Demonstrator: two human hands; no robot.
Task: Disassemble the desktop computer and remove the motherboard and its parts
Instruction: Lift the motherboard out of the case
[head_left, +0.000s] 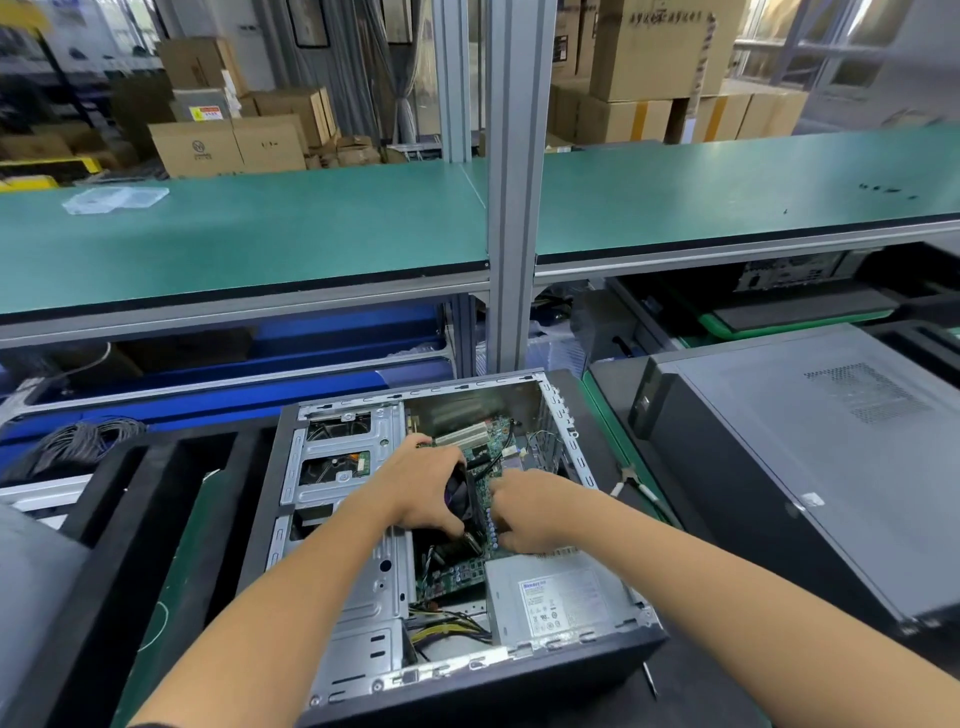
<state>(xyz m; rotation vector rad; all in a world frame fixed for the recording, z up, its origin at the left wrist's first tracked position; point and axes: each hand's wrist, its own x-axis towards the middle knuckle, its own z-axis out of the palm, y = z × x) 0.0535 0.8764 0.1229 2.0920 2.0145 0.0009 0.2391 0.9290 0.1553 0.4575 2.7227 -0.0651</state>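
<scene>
Your left hand (423, 486) grips the CPU cooler fan (461, 500); your right hand (535, 512), fingers curled onto the motherboard (488, 457), hides its hold. Yanking risks tearing attached cables.

Very little print can be read here. The power supply (558, 597), in the near right corner of the open computer case (291, 467), carries a white label (553, 605) with a short blue heading and rows of small marks below it — none sharp enough to make out. Beyond the far edge of the green bench top (260, 244), one cardboard box (197, 148) bears a round dark logo with tiny print under it, and another box has a yellow and red warning sticker (203, 113); their wording is blurred. A tall box (654, 47) at the upper right shows a line of dark characters along its top — also illegible.
</scene>
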